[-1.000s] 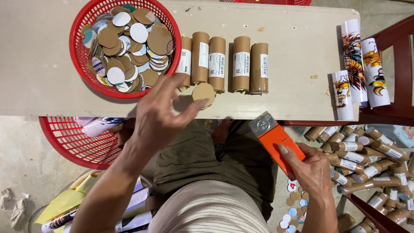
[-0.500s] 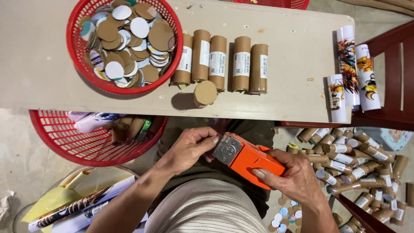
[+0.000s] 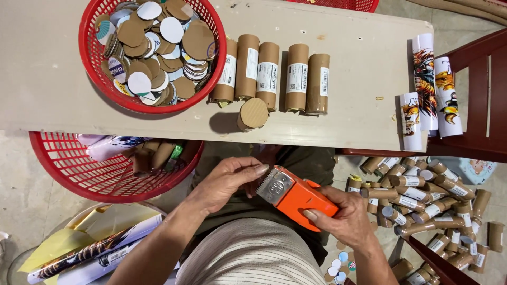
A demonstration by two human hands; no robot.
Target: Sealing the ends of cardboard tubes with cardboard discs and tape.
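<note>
While the right hand (image 3: 346, 219) grips the orange tape dispenser (image 3: 296, 194) over the lap, below the tabletop (image 3: 359, 100), its toothed end points up-left toward the left hand (image 3: 227, 179), whose fingers (image 3: 252, 171) pinch at it.

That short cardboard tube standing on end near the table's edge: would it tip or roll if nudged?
The upright tube looks squat, so it probably slides before tipping. Being hollow cardboard, it is likely very light. Once on its side, it would likely roll, like the lying tubes behind it.
</note>
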